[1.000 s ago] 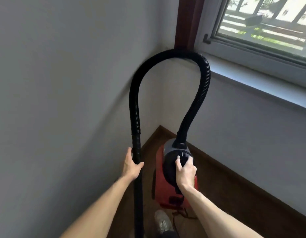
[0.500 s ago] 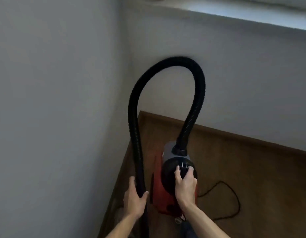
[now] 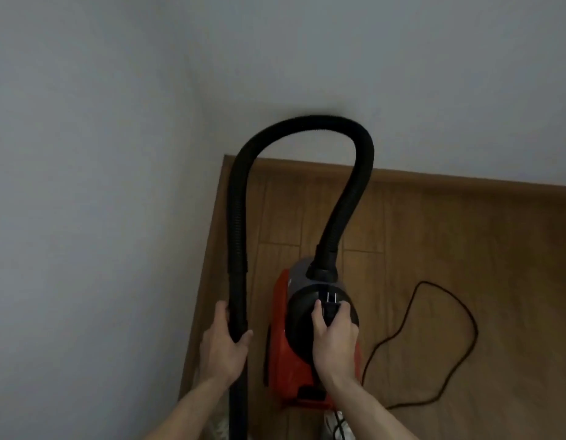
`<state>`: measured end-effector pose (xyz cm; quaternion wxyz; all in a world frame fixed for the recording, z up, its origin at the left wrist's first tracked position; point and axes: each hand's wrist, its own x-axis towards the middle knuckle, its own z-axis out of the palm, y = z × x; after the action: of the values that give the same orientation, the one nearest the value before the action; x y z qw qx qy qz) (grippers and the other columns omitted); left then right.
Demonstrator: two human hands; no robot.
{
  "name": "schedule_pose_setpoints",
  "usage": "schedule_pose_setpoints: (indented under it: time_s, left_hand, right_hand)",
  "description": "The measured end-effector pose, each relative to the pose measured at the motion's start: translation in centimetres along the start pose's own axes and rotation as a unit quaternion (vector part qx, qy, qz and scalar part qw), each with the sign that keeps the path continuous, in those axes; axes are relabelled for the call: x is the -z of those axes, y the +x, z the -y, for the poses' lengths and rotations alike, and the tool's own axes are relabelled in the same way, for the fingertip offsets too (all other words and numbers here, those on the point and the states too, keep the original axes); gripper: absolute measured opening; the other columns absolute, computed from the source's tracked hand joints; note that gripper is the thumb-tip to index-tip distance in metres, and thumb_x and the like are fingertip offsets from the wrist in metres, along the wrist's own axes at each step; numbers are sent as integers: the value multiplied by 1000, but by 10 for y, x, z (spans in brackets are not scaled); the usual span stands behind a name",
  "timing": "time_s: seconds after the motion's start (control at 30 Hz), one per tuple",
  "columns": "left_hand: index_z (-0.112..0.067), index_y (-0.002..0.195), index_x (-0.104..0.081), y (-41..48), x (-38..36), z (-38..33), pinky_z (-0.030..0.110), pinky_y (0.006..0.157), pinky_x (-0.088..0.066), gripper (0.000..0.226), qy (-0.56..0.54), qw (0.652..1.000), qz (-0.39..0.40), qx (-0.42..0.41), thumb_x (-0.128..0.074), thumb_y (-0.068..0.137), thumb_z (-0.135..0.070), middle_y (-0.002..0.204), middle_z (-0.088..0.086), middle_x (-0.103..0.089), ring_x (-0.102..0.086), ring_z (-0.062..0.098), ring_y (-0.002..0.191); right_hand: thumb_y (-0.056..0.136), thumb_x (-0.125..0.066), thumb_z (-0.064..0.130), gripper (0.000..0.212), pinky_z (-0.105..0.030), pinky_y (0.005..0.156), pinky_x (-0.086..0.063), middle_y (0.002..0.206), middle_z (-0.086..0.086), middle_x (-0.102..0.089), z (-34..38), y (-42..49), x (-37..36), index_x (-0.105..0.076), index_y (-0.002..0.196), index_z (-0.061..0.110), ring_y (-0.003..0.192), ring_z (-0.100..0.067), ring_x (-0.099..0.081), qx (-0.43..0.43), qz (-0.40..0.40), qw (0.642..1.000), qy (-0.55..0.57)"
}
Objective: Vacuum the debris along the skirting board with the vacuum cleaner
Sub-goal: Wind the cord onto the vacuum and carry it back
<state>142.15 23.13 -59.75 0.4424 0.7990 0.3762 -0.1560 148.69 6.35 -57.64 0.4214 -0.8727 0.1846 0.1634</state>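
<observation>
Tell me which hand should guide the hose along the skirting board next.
Left. The left hand grips the hose right beside the skirting board; the right hand holds the vacuum handle, farther from it.

Both bare forearms reach up from the near edge of the view, side by side and slightly apart. The left forearm [image 3: 192, 408] angles up and to the right, its wrist straight. The left hand [image 3: 226, 344] is curled round the black hose tube [image 3: 238, 296]: the thumb [image 3: 246, 335] hooks over the tube's right side and the fingers [image 3: 221, 311] wrap its left side, the back of the hand facing the camera. The right forearm [image 3: 367, 411] slants up and to the left. The right hand [image 3: 334, 341] lies knuckles-up on the vacuum cleaner [image 3: 280, 360] and pinches its black carry handle [image 3: 330, 308] between thumb on the left and forefinger on the right.
</observation>
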Motion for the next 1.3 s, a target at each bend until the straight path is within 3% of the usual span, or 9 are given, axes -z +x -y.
schedule_pose_setpoints:
  time_s: [0.1,0.3,0.4,0.53,0.67,0.8,0.97,1.13,1.3]
  left_hand:
    - [-22,135,-37,20,-7,18,23,81,-44,60,3,1000,-11,-7,-72,86,-17,115,-3,-58,-52,9,96]
    - [-18,137,-36,64,-8,46,28,88,-44,60,6,999,-36,-12,-71,87,-19,124,1,-53,-51,13,104]
    - [-18,132,-40,88,-15,64,30,85,-48,56,12,999,-30,-10,-71,86,-16,116,-3,-54,-58,20,104]
    - [-18,139,-37,115,-31,94,25,85,-43,61,18,1000,-12,-2,-70,88,-16,120,-4,-53,-52,13,99]
    - [-17,134,-40,139,-48,117,23,80,-42,55,40,999,-7,2,-70,88,-15,122,10,-61,-51,11,92]
    - [-15,139,-38,163,-59,132,24,84,-41,61,43,999,-3,-1,-70,87,-16,129,12,-58,-50,11,98]
    - [-15,145,-34,194,-65,144,23,86,-39,68,55,998,13,17,-70,88,-19,137,13,-53,-56,26,115]
    - [-14,148,-30,215,-69,153,22,90,-35,73,58,998,21,26,-70,88,-19,142,13,-49,-52,27,123]
    - [-16,149,-27,211,-63,146,31,105,-40,80,-43,995,-1,91,-73,85,-23,145,13,-45,-48,27,127]
  right_hand:
    - [100,-53,27,26,-28,40,-37,62,-7,-57,-13,13,-16,-53,98,1,48,-17,-51,21,17,1000,7]
    - [100,-53,28,24,-22,37,-39,62,-2,-58,-25,43,-53,-51,110,6,48,-11,-53,34,30,999,0]
    - [99,-53,29,22,-18,38,-40,63,1,-57,-36,55,-76,-51,103,7,49,-8,-53,28,17,999,-3]
    - [99,-54,27,18,-15,39,-39,63,3,-55,-54,70,-106,-47,93,12,50,-7,-52,16,2,1000,1]
    - [99,-54,30,24,-19,39,-39,65,-2,-57,-66,78,-133,-50,93,7,53,-14,-55,27,-4,1000,-16]
    - [98,-54,35,27,-14,40,-38,68,2,-56,-64,93,-148,-52,95,9,56,-6,-54,31,-9,999,-15]
    - [98,-56,33,23,-10,42,-42,67,7,-57,-67,96,-155,-54,94,10,52,-2,-54,59,-29,998,6]
    - [97,-56,34,20,-11,47,-45,71,11,-58,-73,98,-158,-55,95,14,64,8,-59,70,-33,997,18]
    - [97,-55,37,23,-10,49,-42,74,13,-54,-71,97,-155,-52,97,14,61,0,-56,64,-28,998,-1]
